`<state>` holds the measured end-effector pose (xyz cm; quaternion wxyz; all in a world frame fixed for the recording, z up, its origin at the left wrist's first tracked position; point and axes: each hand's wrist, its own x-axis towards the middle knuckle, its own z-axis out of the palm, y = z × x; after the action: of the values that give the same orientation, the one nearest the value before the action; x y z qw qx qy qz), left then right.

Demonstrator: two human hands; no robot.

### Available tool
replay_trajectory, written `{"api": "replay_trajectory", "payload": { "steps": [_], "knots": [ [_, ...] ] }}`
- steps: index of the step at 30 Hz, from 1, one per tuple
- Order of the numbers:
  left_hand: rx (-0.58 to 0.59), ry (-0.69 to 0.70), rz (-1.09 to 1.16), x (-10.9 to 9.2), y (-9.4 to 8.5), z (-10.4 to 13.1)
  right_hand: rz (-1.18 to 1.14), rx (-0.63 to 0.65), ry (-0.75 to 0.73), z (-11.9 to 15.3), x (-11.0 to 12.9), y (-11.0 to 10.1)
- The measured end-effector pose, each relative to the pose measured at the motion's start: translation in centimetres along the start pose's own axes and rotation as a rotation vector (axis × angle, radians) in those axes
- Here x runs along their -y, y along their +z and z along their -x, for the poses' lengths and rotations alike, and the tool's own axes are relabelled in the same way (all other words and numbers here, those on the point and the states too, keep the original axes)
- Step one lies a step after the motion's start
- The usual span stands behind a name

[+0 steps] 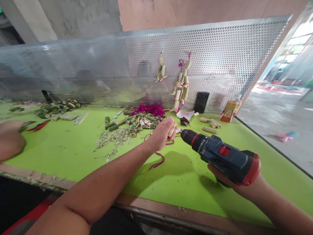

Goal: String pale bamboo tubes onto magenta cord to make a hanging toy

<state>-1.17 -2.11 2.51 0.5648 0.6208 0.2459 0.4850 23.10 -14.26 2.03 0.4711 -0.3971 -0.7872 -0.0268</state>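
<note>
My left hand (pixel 163 133) is closed around a short pale bamboo piece (pixel 172 130), held above the green tabletop. My right hand (pixel 223 176) grips a dark blue and red cordless drill (pixel 223 153) from below, its handle mostly hidden. The drill's thin bit points left and meets the bamboo piece or stops right at it; I cannot tell how deep it sits. A purple cord (pixel 159 160) lies on the table under my left hand. Behind that hand is a pile of cut bamboo tubes (pixel 144 121) with a tangle of purple cord (pixel 153 111).
Bamboo shavings (pixel 113 137) lie left of the pile. Strung bamboo figures (pixel 182 83) hang on the perforated metal panel (pixel 220 55). A black phone (pixel 201 102) and a bottle (pixel 230 109) stand at the back right. At far left, a co-worker's hand (pixel 11 138) is near a blade.
</note>
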Motion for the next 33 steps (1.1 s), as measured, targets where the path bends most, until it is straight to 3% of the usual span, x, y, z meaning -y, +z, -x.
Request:
{"api": "replay_trajectory", "payload": {
  "steps": [19,33],
  "knots": [
    [-0.135,0.075,-0.153,-0.3,0.6,0.0,0.013,-0.024,-0.042,-0.1,0.6,0.4],
    [-0.187,0.085,-0.184,-0.2,1.2,0.0,-0.059,-0.121,0.163,-0.1,1.3,1.3]
  ]
}}
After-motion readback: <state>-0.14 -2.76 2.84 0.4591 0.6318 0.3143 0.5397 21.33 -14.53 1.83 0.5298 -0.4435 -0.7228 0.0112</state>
